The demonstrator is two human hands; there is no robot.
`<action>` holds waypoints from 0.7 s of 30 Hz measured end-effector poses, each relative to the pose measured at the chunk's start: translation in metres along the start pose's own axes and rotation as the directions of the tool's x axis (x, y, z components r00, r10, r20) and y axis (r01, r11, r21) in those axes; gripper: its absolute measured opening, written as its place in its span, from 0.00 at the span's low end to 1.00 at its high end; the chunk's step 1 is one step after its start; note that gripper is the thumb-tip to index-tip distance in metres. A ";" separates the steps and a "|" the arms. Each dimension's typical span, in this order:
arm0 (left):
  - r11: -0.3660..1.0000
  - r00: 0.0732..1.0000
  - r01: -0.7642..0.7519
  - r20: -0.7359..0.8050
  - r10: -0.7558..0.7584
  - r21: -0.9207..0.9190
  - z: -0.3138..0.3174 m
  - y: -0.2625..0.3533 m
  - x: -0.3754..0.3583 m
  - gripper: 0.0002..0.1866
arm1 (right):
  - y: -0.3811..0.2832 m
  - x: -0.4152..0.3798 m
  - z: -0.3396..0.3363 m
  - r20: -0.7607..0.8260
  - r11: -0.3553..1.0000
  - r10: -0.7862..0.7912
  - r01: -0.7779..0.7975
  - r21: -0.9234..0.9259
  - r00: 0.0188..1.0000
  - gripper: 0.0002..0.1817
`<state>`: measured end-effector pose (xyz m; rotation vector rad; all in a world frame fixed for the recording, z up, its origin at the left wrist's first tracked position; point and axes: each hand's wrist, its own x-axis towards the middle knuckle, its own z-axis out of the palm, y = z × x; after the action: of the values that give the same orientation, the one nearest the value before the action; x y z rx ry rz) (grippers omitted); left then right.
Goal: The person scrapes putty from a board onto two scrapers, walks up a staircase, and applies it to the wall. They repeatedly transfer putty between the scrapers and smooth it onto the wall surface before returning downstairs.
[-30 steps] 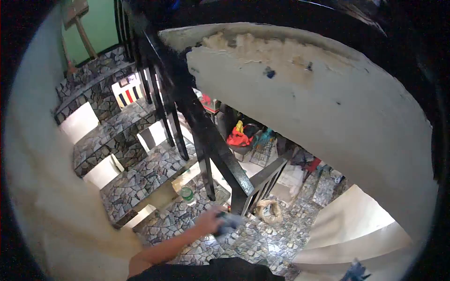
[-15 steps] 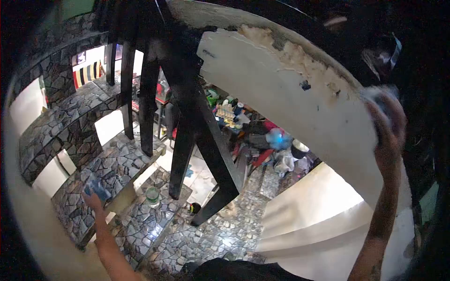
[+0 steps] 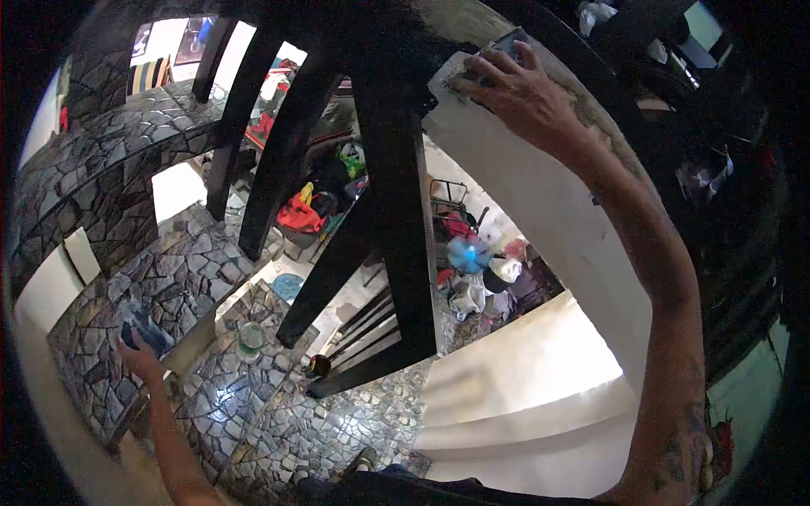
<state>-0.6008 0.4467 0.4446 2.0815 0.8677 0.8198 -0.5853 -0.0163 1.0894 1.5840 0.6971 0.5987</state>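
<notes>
My right hand [image 3: 519, 97] reaches up to the top end of a pale wall panel [image 3: 540, 177], fingers bent and spread over it. A thin grey flat piece [image 3: 511, 40] shows past the fingertips; the rest is hidden by the hand. My left hand [image 3: 141, 358] is low at the left, its fingers around a dark blue-grey piece [image 3: 150, 327] above the stone-clad ledge [image 3: 181, 278]. What kind of thing that is, I cannot make out. Black slanted beams [image 3: 388, 211] stand between my hands.
Below are stone-patterned steps [image 3: 245, 396] with a clear green-tinted container [image 3: 251, 339] and a small dark round object [image 3: 318, 365]. Further down, a blue-lit fan [image 3: 468, 253] stands among bags and clothes. A pale curved wall [image 3: 523, 363] rises at the right.
My right hand has moved up and left along the pale panel, from its right end to its upper left end. My left hand keeps the dark piece. The view has shifted.
</notes>
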 end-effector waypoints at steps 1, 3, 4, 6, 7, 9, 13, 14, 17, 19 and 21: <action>1.000 1.000 -0.004 -0.006 0.004 0.000 -0.015 0.021 -0.003 0.31 | -0.004 0.004 0.001 0.018 1.000 -0.005 0.005 -0.007 1.000 0.26; 0.998 0.997 -0.047 -0.052 0.049 0.050 0.005 -0.004 0.001 0.30 | -0.007 0.008 0.006 0.009 1.000 -0.012 0.012 -0.006 1.000 0.25; 0.995 0.995 -0.065 -0.073 0.071 0.076 0.008 -0.009 0.002 0.29 | -0.008 0.011 0.010 -0.017 1.000 -0.016 0.016 0.005 1.000 0.24; 0.990 0.989 -0.127 -0.062 0.131 0.062 0.010 -0.017 0.003 0.28 | -0.012 0.018 0.014 -0.018 0.999 -0.026 0.026 -0.023 1.000 0.23; 0.986 0.985 -0.160 -0.056 0.163 0.054 0.010 -0.019 0.003 0.28 | -0.015 0.022 0.014 0.009 0.998 -0.028 0.028 -0.063 1.000 0.23; 0.988 0.991 -0.134 -0.015 0.136 0.080 0.010 -0.020 0.004 0.29 | -0.019 0.022 0.017 0.027 0.995 -0.038 0.041 -0.089 0.999 0.22; 0.981 0.978 -0.187 -0.080 0.190 0.049 -0.009 0.012 -0.004 0.30 | -0.016 0.006 0.031 -0.024 0.998 -0.068 0.067 -0.007 0.997 0.23; 0.971 0.985 -0.168 -0.014 0.173 0.172 -0.001 0.005 -0.003 0.31 | -0.014 -0.002 0.031 -0.035 0.997 -0.070 0.070 0.019 0.997 0.24; 0.943 0.992 -0.128 0.022 0.128 0.306 0.030 -0.047 0.006 0.32 | -0.008 -0.033 0.017 -0.022 0.995 -0.094 0.095 0.023 0.995 0.25; 0.949 0.989 -0.138 -0.013 0.148 0.283 0.033 -0.051 0.008 0.32 | -0.007 -0.059 0.001 0.065 0.995 -0.101 0.099 0.031 0.993 0.26; 0.941 0.982 -0.157 -0.057 0.182 0.301 0.041 -0.060 0.012 0.33 | -0.007 -0.084 -0.019 0.165 0.994 -0.090 0.078 0.079 0.982 0.27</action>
<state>-0.5820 0.4715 0.3783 2.4262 0.9111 0.9204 -0.6571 -0.0647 1.0853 1.6422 0.6612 0.3755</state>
